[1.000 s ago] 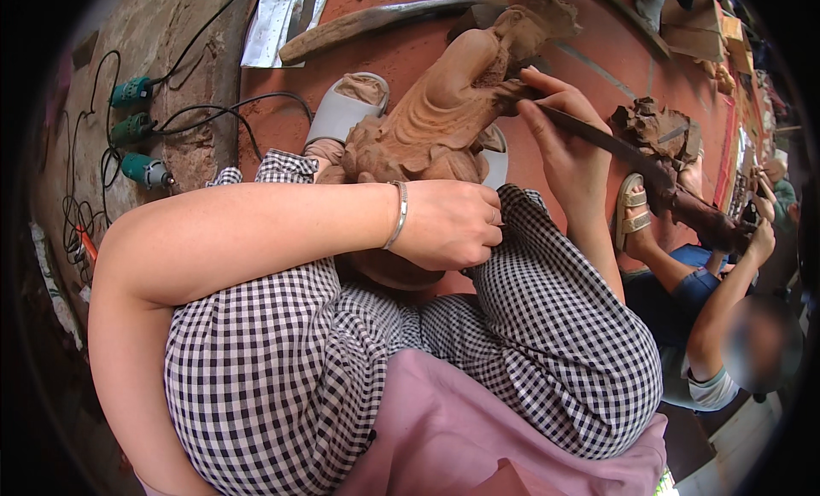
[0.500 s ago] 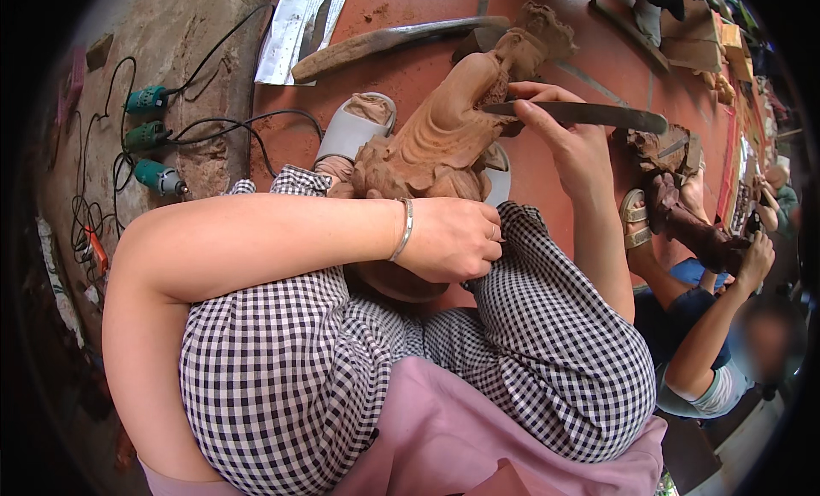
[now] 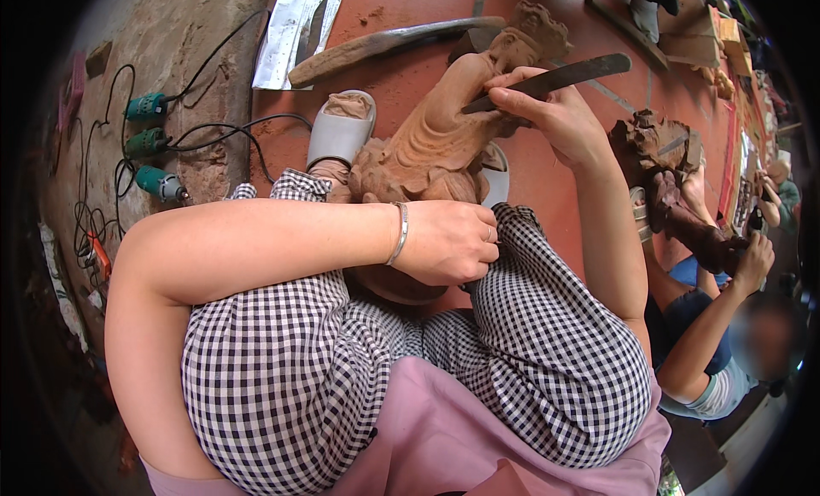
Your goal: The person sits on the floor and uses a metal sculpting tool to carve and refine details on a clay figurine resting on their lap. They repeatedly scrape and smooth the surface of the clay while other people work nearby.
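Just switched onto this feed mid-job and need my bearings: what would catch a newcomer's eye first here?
First the reddish-brown carved wooden figure at top centre, lying between the person's checked-trousered knees. The right hand holds a long flat metal tool against its upper part, while the left hand, with a silver bracelet, rests on its base. At the right edge, another person grips a second carving.

A flat, silvery-white wrapper [image 3: 295, 37], roughly rectangular and crinkled, lies on the red floor [image 3: 410, 73] at the upper left, beside a long curved piece of wood [image 3: 393, 42]. No labels, signs or screens show.
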{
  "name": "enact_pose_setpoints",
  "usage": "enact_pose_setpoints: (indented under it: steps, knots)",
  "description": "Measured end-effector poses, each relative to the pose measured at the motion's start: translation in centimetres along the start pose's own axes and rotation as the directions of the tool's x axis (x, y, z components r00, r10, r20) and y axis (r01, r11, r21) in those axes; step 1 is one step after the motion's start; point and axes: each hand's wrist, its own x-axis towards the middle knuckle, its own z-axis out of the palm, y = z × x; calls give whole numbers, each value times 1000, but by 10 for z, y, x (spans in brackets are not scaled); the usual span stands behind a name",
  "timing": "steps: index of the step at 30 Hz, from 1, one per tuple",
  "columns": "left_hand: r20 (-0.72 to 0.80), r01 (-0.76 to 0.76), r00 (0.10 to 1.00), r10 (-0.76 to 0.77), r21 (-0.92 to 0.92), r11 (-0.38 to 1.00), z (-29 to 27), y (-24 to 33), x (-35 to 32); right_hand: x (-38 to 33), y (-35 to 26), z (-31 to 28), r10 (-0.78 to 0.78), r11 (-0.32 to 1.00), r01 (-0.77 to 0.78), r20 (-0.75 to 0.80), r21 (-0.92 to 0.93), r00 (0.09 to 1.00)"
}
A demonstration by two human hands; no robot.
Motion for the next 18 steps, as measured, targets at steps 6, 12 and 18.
enact_pose_setpoints:
  steps: [6,12,18]
  knots:
    - [-21,-5,1000,6,11,1000,1,-1,-1,9,-13,-2,46,996,-38,103,-79,994]
    - [-14,-12,1000,12,15,1000,0,0,0,15,-14,-13,27,995,-11,150,-103,988]
    - [-17,-7,1000,7,24,1000,0,1,0,20,-14,-12,39,973,-5,143,-230,989]
